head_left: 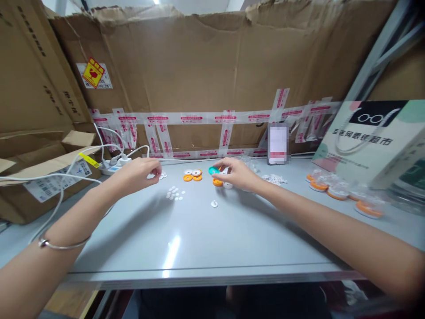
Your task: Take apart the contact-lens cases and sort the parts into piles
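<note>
Right hand (235, 172): thumb and fingertips pinching one teal disc (213, 170), at the hand's 9 o'clock. Orange disc (218, 182): at its 8 o'clock, just beside. White stemmed piece (214, 204): on the table (212, 243), at its 7 o'clock. Left hand (142, 173): fingers curled inward; contents, if any, cannot be told. White pieces (164, 176): at its 3 o'clock, near. Small white dots (173, 193), scattered: at its 4 o'clock.

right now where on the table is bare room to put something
Free: the table between the lone white piece and the near edge. Crowded: farther back, around the white discs, orange rings and right hand.
</note>
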Demonstrator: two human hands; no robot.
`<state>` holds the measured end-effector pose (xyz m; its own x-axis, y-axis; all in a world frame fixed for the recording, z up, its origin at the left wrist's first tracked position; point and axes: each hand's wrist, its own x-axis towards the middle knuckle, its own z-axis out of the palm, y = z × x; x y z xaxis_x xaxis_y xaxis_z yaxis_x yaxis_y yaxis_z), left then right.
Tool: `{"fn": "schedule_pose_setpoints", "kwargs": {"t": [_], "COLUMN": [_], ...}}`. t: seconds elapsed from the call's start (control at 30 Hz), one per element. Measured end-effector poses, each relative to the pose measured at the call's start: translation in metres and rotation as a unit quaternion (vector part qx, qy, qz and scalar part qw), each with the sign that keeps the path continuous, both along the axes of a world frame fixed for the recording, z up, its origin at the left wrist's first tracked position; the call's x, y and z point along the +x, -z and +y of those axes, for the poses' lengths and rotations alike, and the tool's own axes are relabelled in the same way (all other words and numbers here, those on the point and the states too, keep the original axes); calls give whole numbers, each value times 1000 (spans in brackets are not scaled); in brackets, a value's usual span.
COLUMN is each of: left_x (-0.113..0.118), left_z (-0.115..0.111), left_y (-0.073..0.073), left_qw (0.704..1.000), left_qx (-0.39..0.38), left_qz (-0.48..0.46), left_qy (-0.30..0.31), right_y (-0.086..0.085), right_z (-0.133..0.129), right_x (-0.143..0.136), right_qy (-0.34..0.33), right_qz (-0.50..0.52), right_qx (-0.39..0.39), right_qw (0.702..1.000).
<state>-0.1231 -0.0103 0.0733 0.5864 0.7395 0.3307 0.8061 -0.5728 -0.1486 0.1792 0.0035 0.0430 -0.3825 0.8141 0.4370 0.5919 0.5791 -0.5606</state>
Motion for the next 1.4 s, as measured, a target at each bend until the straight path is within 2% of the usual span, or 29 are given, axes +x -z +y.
{"fn": "schedule_pose_setpoints", "kwargs": {"t": [0.13,0.27,0.4,0.57,0.83,1.0,1.17,1.27,1.4], "left_x": [-41,-63,-60,-51,-47,-47,-45,-44,-43], "left_z": [9,15,11,4,3,7,6,5,6], "left_y": [25,38,39,38,43,48,49,49,49], "left_qw": [998,991,988,986,985,986,986,986,986], "left_qx": [-56,-73,-74,-101,-143,-154,-159,-161,-162], "left_qz": [-33,-100,-128,-129,-94,-66,-52,-50,-44], "left_qy": [-25,-45,-33,-16,-8,-5,0,-1,3], "right_y": [3,7,13,18,16,4,-18,-36,-53], "right_z": [14,24,39,54,45,26,5,-4,-17], "right_x": [-24,-52,-74,-87,-83,-62,-16,29,104], "right_qy": [-58,-53,-51,-45,-45,-44,-22,51,232], "right_qz": [-130,-178,-197,-226,-219,-178,-113,-76,-85], "right_qx": [50,60,69,83,80,104,124,91,10], "right_qw": [989,981,977,970,971,978,986,992,969]}}
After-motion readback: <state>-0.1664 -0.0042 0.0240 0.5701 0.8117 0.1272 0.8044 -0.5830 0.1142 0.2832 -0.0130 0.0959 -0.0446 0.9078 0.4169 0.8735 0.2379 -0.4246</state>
